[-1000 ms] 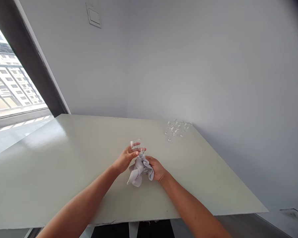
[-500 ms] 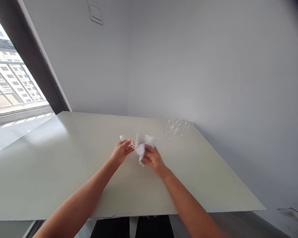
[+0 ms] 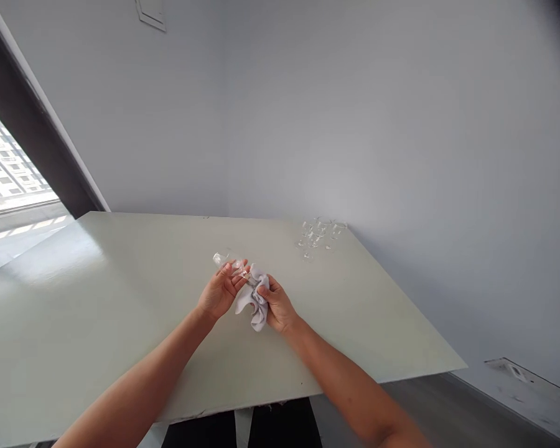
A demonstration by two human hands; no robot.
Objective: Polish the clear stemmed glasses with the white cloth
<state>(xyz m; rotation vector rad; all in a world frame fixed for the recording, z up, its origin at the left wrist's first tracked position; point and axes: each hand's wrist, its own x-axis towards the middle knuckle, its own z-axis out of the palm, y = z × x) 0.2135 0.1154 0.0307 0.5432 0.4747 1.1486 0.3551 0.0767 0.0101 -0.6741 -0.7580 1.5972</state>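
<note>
Closed grips on both sides: your left hand [image 3: 221, 290] is palm-up and curled around a clear drinking glass [image 3: 221, 259], and your right hand [image 3: 277, 305] is clamped on a crumpled pale grey cloth [image 3: 255, 303].

Item, the glass: it lies tilted well over, its open end pointing left and away from you, held just above your left palm. Its lower part runs into the cloth between your hands, though your fingers and the folds hide exactly how far.

Item, the cloth: bunched between your palms and hanging below your right hand, its folds touching the glass. Your right thumb and fingers press in from the near side.

Item, your bare forearms [image 3: 350, 389]: they reach in from the lower corners, hands close together and touching through the cloth and glass.

Item, the pale green-white table [image 3: 121, 323]: it lies directly beneath your hands, which are held above it.

Item, a small cluster of clear stemmed glasses [image 3: 318, 235]: it stands ahead and to the right of your grip, near the far edge of the table — the exact count is hard to tell.

Item, a window [image 3: 9, 168]: it lies far off to the left of your hands, with a pale building beyond it.
</note>
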